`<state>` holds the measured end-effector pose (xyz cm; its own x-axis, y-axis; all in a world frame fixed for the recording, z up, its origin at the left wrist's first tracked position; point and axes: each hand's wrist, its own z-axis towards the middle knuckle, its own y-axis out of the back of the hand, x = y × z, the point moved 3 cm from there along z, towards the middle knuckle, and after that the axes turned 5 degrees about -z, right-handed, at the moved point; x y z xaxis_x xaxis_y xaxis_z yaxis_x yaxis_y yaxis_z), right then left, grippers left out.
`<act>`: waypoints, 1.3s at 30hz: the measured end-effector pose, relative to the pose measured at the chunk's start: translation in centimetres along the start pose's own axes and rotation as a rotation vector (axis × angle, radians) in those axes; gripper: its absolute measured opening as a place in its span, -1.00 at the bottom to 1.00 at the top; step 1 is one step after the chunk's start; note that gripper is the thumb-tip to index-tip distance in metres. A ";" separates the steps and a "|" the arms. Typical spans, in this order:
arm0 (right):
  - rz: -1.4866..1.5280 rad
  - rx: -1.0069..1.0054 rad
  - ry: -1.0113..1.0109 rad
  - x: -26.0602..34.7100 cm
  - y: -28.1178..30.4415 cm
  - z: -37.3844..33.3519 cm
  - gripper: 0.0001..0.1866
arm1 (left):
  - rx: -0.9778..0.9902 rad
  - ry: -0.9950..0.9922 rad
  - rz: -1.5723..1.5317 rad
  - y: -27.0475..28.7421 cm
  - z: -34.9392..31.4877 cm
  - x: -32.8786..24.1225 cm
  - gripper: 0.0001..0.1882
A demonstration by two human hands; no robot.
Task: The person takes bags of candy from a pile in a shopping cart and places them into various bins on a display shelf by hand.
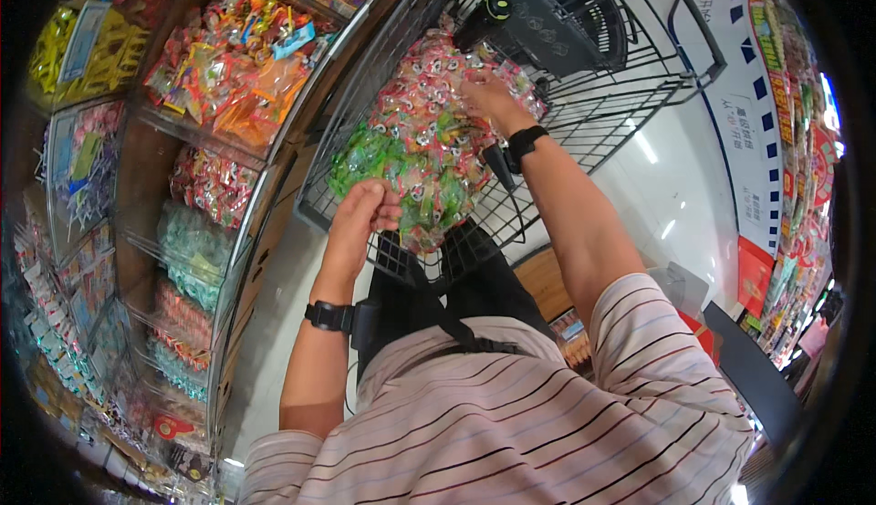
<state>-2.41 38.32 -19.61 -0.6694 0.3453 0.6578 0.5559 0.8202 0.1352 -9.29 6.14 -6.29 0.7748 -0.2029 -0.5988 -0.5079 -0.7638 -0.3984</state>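
Fabric (484, 423) with thin dark stripes drapes softly over the person's torso, creased at the waist above smooth black trousers (520, 281). Beyond it, the left hand (365, 206) is loosely curled, thumb against the bent fingers, at the near left edge of a heap; whether anything is pinched there cannot be told. A dark band (328, 316) circles that wrist. Small, crinkled, glossy green-wrapped pieces (360, 158) lie beside this hand, in the left part of the heap, inside a shopping cart (383, 58) of thin grey wire. Farther in, the right hand (493, 102) is over the red-and-pink-wrapped pieces (420, 85), its fingers bent down among the shiny, clear-edged wrappers; its grip is hidden. Past the heap sits a matte black plastic basket (552, 31), angular and slotted on one side. Left of the cart, clear rigid bins hold orange packets (237, 76) with ruffled film. Glossy pale floor tiles (662, 140) stretch rightward to shelving (789, 140) crowded with bright packages.
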 end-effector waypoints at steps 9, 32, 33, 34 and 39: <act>-0.501 -0.146 0.273 -1.2 1.1 11.8 0.01 | -0.137 0.129 -0.110 -2.8 2.2 3.9 -0.67; -0.945 -0.237 0.391 -4.6 -3.6 19.2 -0.15 | -0.180 0.211 -0.214 -3.6 5.9 7.4 -0.67; -0.969 -0.238 0.418 -4.4 -4.6 18.9 -0.18 | -0.191 0.212 -0.212 -3.2 5.8 7.6 -0.67; -0.992 -0.241 0.445 -4.1 -5.4 18.6 -0.21 | -0.200 0.213 -0.210 -3.0 5.7 7.6 -0.67; -0.728 -0.300 0.354 -4.2 -4.7 17.0 -0.39 | -0.208 0.206 -0.207 -2.8 5.6 6.7 -0.68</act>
<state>-10.58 40.74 -35.58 -0.7446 -0.4227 0.5166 0.1884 0.6094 0.7702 -4.76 10.33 -13.10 0.9237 -0.1341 -0.3589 -0.2613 -0.9056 -0.3341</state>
